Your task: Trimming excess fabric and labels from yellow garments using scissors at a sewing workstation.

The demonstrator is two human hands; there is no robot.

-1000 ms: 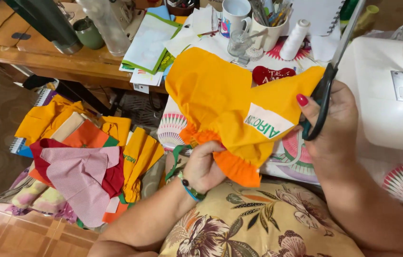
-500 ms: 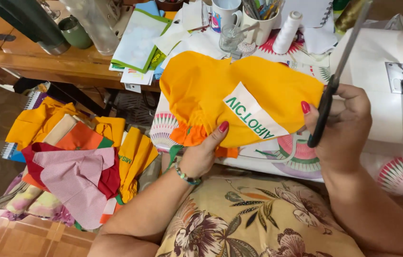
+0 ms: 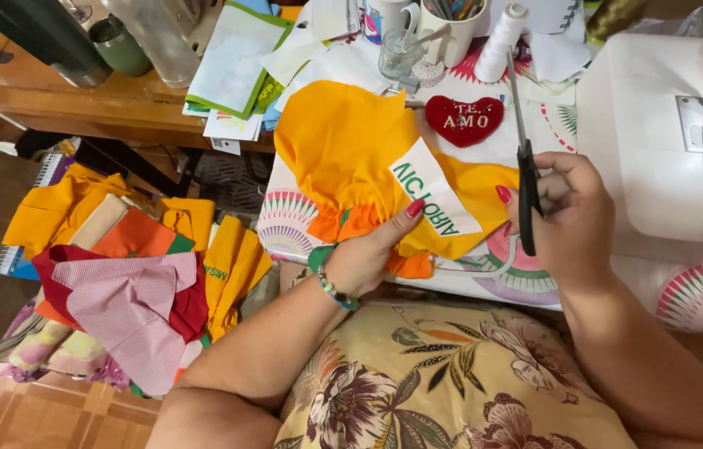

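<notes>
Red heart cushion [image 3: 464, 119], white thread cone [image 3: 503, 43], glass [image 3: 399, 55] behind orange fabric [image 3: 343, 150] on bench [image 3: 285, 224]; white sewing machine [image 3: 651, 125] at right. Mug [image 3: 449, 29] holds pens. Fabric pile [image 3: 119, 274] on floor, left. Left hand [image 3: 368, 254] pinches fabric's gathered edge, thumb on white label [image 3: 435, 187]. Right hand [image 3: 572, 216] closed around black scissors [image 3: 524, 179], blades pointing up.

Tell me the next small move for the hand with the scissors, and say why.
Probably bring the scissors down toward the yellow cloth. The right hand holds them upright, blades pointing away and clear of the fabric, while the left hand pins the gathered edge beside the white label. The cloth looks held ready, yet the blades touch nothing.
</notes>
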